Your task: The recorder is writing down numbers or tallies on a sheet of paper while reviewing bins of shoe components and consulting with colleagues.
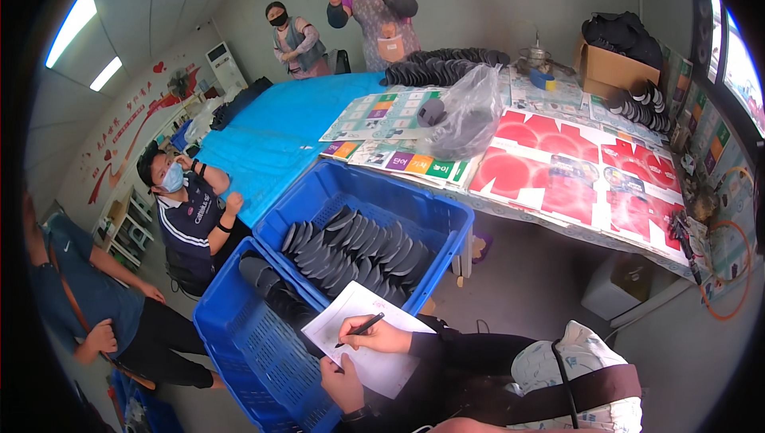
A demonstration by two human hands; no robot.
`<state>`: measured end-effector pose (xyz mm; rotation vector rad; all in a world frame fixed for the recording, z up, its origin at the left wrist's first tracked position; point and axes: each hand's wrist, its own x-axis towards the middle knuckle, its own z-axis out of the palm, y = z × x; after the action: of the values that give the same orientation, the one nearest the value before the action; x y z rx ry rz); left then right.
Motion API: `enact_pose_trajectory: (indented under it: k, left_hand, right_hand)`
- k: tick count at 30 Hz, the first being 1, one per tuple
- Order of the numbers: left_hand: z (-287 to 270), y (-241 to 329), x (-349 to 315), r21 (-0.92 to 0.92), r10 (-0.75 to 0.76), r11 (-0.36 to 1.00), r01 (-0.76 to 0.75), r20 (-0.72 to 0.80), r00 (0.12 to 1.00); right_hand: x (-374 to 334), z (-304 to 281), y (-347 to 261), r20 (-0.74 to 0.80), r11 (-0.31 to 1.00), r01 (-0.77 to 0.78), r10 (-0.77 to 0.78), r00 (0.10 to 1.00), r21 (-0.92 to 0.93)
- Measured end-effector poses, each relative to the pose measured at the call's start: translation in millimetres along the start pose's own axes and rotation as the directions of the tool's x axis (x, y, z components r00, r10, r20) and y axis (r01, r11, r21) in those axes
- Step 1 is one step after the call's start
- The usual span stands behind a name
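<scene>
My right hand (378, 335) is closed round a black pen (362, 328), its tip at a white sheet of paper (386, 365) that bears some handwriting. Fingers of my left hand (343, 387) pinch the lower left edge of that sheet; a small dark thing shows by the fingertips, too small to name. A dark band circles the left wrist, and a black sleeve covers the right forearm. Under the paper's far edge stand two blue plastic crates: one (458, 230) is heaped with dark curved pieces like cap brims, the nearer one (209, 317) holds fewer.
Beyond the crates, a long table carries a blue sheet (279, 126), red-and-white printed sheets (534, 158), a clear plastic bag (470, 118) and rows of dark pieces (446, 66). A cardboard box (610, 70) stands far right. Several people are around the left and far sides.
</scene>
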<state>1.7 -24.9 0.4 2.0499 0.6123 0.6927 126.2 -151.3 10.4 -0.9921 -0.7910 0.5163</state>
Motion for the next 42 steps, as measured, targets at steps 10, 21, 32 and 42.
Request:
enact_pose_trajectory:
  k: [10, 21, 32, 42]
  left_hand:
    - [0, -8, 0, -0.034, 0.016, 0.999, -0.015, 0.016, 1.000]
    - [4, -8, 3, -0.009, 0.046, 0.999, -0.047, -0.012, 0.999]
    - [0, -9, 1, -0.103, 0.008, 0.995, -0.007, 0.005, 1.000]
    - [3, -6, 1, -0.083, 0.020, 0.996, -0.019, 0.011, 1.000]
  right_hand:
    - [2, -2, 0, -0.026, 0.989, -0.043, 0.047, 0.999, 0.142]
    - [15, -16, -89, -0.069, 0.969, 0.224, -0.232, 0.970, -0.106]
    - [0, 142, -103, 0.838, 0.985, -0.046, -0.118, 0.533, 0.167]
    - [-11, 146, -103, 0.888, 0.989, -0.049, -0.103, 0.447, 0.139]
